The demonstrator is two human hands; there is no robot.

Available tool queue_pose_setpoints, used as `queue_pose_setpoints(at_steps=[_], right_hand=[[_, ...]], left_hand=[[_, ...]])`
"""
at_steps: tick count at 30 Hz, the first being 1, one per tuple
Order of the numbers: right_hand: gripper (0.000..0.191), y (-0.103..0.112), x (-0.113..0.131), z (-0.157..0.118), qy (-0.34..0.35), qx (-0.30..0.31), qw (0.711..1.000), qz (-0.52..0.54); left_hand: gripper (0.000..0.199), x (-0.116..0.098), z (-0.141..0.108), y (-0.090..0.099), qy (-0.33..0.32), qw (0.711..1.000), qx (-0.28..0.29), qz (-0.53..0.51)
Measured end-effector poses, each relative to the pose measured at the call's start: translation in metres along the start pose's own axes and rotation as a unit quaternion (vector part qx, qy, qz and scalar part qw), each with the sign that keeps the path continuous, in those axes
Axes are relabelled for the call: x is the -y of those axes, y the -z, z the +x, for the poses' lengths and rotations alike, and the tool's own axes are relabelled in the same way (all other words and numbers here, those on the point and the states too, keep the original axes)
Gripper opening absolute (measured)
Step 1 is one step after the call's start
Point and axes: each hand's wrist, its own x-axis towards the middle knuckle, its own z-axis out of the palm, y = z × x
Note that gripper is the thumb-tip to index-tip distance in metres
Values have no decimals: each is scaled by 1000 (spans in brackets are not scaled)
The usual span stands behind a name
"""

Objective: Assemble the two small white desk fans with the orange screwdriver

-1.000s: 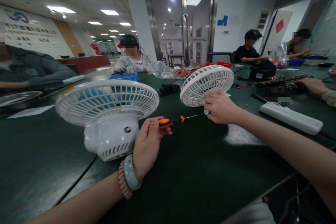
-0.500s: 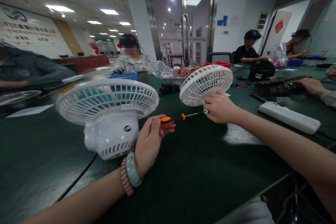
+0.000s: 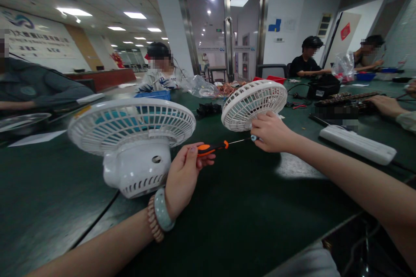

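Observation:
My left hand (image 3: 186,171) is closed round the orange and black handle of a screwdriver (image 3: 208,149), its thin shaft pointing right. The shaft's tip meets a small pale-blue piece (image 3: 254,137) by the fingers of my right hand (image 3: 271,132); what that piece is, I cannot make out. My right fingers are curled against the underside of a round white fan grille (image 3: 255,104), which is tilted, and they hide its middle. Close to my left hand stands a white fan (image 3: 136,164) with its cage tipped upward, blue blades inside and a vented housing below.
A white power strip (image 3: 357,143) lies at right on the dark green table (image 3: 227,225). Farther back are a blue bin (image 3: 154,95), copper-coloured parts (image 3: 227,89), a black cable bundle (image 3: 209,109) and a plastic bag (image 3: 199,86). Several people sit around the table.
Both hands, the screwdriver and the grille hold nearly the same positions. The view has shifted very slightly. Across the table, a person's gloved hands have moved a little.

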Motion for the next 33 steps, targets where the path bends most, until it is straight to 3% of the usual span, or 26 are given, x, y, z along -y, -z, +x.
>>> queue_pose_setpoints(at_steps=[33], right_hand=[[24,1,-1,0,2,6,1000,2]], left_hand=[[36,3,1,3,1,1000,16,18]])
